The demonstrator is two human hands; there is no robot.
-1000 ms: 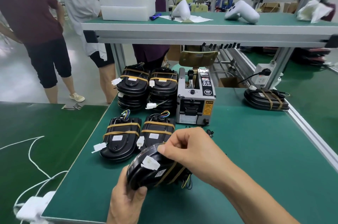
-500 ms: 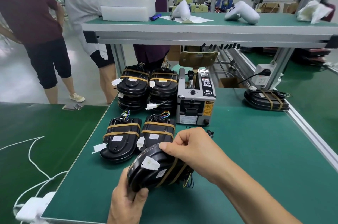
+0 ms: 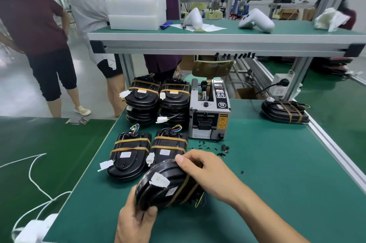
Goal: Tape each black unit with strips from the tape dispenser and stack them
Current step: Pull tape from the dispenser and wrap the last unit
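Head view: I see my left hand (image 3: 136,221) gripping the near end of a black unit (image 3: 168,185), tilting it up off the desk (image 3: 277,193), probably so that my right hand (image 3: 206,173), fingers curled over its far edge, can press down the tape there. Two tan strips cross it. Two taped units lie flat just beyond, side by side, likely awaiting stacking. Behind them I count two stacks (image 3: 158,100), several units each, left of the one tape dispenser (image 3: 210,112). One more taped unit (image 3: 285,112) sits well apart at right.
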